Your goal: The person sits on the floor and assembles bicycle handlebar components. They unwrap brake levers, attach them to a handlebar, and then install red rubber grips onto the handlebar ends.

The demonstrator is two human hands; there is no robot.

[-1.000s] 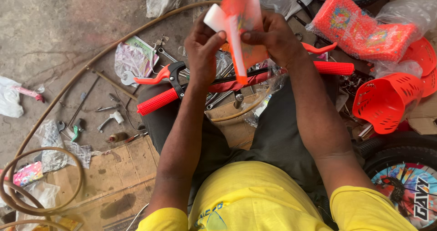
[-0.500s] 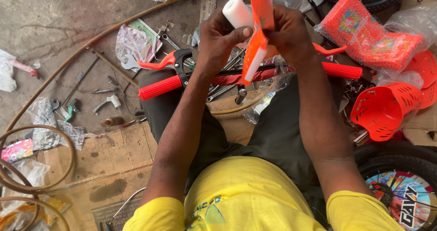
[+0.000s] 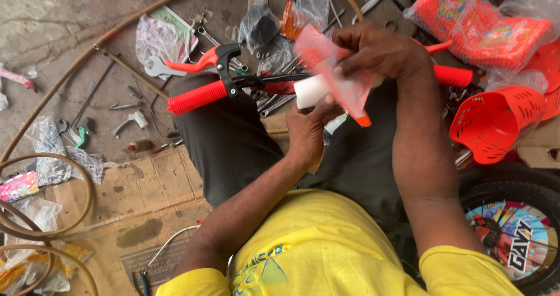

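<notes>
Seemingly mid-wrap, from the head view: the left hand (image 3: 306, 127) grasps a white foam tube (image 3: 312, 90) over the lap, while the right hand (image 3: 379, 51) pinches its orange cover (image 3: 344, 86). Next likely calls for pulling the cover snug around the tube.

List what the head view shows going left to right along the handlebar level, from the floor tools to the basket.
Small hand tools on the floor → red handlebar grip → white foam tube held in the left hand → right hand on the orange wrapper → orange plastic basket.
</notes>
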